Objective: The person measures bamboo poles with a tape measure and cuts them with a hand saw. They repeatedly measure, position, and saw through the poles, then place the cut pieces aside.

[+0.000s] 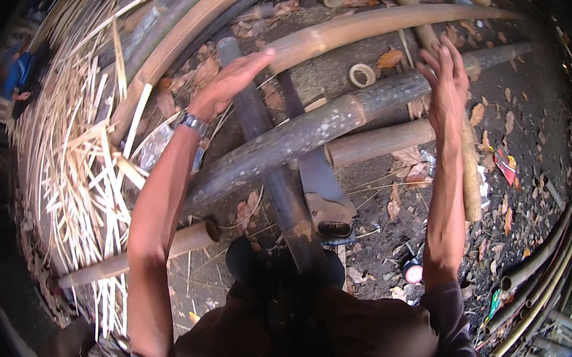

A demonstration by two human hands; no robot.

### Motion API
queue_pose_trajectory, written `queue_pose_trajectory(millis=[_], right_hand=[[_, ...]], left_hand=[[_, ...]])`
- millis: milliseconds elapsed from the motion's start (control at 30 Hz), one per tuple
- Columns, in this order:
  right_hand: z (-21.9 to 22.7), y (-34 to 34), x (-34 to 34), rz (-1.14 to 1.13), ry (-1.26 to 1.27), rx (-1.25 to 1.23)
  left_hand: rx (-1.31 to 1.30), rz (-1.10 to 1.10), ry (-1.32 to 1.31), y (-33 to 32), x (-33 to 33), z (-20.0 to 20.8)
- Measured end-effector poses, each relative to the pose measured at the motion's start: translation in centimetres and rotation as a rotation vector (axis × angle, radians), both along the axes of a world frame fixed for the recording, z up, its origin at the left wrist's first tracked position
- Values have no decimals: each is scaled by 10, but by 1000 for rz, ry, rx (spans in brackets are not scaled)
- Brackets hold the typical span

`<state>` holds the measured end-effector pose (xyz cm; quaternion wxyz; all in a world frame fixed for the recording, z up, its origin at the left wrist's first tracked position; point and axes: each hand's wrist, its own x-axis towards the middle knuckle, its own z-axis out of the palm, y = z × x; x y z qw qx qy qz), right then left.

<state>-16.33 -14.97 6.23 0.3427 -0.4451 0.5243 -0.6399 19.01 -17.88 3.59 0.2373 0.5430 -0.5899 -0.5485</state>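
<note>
My left hand point(229, 85) is open, fingers stretched out, its fingertips beside the near end of a tan bamboo pole point(355, 35); I cannot tell whether they touch. My right hand point(448, 80) is open too, fingers raised and apart, over the right part of a grey mottled bamboo pole point(319, 123). Neither holds anything. That grey pole lies slantwise across a dark bamboo pole point(255, 110), which runs toward my feet. A handsaw point(323, 182) lies beside the dark pole, handle toward me, part of its blade hidden under the grey pole.
Thin bamboo strips point(90, 215) heap at the left. A cut bamboo ring point(362, 76) and a short bamboo length point(379, 143) lie ahead. More bamboo poles point(546, 265) are stacked at the right. Another person point(17, 77) in blue is at the far left.
</note>
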Motion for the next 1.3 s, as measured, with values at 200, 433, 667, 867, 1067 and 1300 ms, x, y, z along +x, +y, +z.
queue_pose_trajectory(millis=[200, 433, 667, 867, 1067, 1300], right_hand=[[-85, 107, -25, 41, 308, 387], [-119, 232, 101, 432, 628, 362], [-126, 242, 163, 665, 481, 601], [-135, 240, 141, 671, 208, 588], [-101, 233, 99, 562, 552, 713], [-99, 204, 81, 432, 921, 604]], left_hand=[[-74, -374, -468, 65, 56, 1], [21, -298, -1135, 209, 91, 13], [-451, 32, -1183, 239, 114, -45], [-358, 5, -978, 225, 108, -25], [-217, -77, -790, 191, 82, 4], [109, -187, -459, 131, 103, -19]])
